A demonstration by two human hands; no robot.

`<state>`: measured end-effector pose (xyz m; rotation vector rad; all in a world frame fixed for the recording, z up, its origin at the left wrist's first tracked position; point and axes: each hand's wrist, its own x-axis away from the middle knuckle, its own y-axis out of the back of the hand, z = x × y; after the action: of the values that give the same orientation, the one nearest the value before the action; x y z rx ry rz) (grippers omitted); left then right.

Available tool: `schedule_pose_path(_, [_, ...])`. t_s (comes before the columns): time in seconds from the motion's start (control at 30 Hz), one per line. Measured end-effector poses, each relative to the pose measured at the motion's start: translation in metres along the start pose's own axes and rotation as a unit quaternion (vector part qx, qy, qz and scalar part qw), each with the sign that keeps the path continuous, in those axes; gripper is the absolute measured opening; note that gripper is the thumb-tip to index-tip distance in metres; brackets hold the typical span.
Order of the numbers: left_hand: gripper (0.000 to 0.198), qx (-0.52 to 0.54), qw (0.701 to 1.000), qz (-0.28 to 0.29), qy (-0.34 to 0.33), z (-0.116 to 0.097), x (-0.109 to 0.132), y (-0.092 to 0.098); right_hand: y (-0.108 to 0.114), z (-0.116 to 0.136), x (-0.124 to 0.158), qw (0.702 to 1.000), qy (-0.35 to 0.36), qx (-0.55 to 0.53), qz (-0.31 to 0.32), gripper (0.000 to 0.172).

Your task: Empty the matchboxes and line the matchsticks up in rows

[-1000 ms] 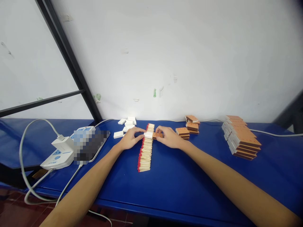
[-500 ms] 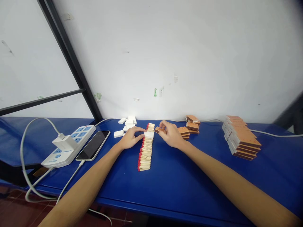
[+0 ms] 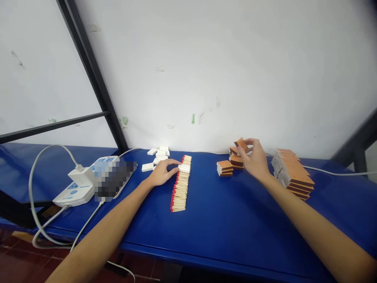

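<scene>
A long row of red-tipped matches (image 3: 179, 194) lies on the blue table. On its upper part rests a small white matchbox tray (image 3: 184, 168), which my left hand (image 3: 161, 173) grips at the left end between thumb and fingers. My right hand (image 3: 255, 157) is closed on an orange matchbox cover (image 3: 240, 144), tilted just above the back pile of matchbox covers (image 3: 236, 162). Left of that pile stands a short stack of orange-topped boxes (image 3: 225, 168). Several white trays (image 3: 160, 157) lie loosely beyond my left hand.
At the right stands a large block of stacked matchboxes (image 3: 294, 171). To the left are a white power strip (image 3: 78, 194) with a charger (image 3: 81, 177), a phone (image 3: 116, 181) blurred by pixels, and loose white cables (image 3: 32, 196). A white wall (image 3: 182, 78) rises behind the table.
My right hand has moved right and back with the matchbox cover, from beside the matches to above the back pile. My left hand stays at the white tray.
</scene>
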<state>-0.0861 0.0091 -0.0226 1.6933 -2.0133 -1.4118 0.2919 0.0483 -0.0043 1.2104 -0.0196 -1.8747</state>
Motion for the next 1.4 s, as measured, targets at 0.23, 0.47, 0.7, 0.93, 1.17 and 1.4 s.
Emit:
schedule_pose_path(0.23, [0.031, -0.003, 1.000, -0.016, -0.002, -0.003, 0.000, 0.000, 0.005, -0.039, 0.013, 0.990, 0.076, 0.081, 0.083, 0.025])
schedule_pose_path(0.47, [0.032, 0.006, 0.999, -0.036, 0.000, -0.001, 0.000, -0.002, 0.004, -0.024, 0.019, 0.976, 0.109, 0.135, 0.132, 0.028])
schedule_pose_path(0.7, [0.033, -0.005, 0.995, -0.096, 0.002, 0.000, -0.001, -0.001, 0.009, 0.003, 0.024, 0.975, 0.170, 0.131, 0.061, 0.031])
schedule_pose_path(0.93, [0.035, -0.152, 0.972, -0.167, 0.066, 0.011, -0.004, 0.005, -0.003, 0.024, 0.043, 0.943, 0.217, 0.081, 0.239, 0.045])
schedule_pose_path(1.17, [0.034, -0.254, 0.940, -0.165, 0.157, 0.013, -0.003, 0.007, -0.007, 0.016, 0.046, 0.948, 0.172, 0.063, 0.259, 0.053])
schedule_pose_path(1.4, [0.034, -0.212, 0.934, -0.192, 0.216, 0.019, -0.004, 0.007, -0.004, 0.025, 0.048, 0.950, 0.199, 0.056, 0.234, 0.046])
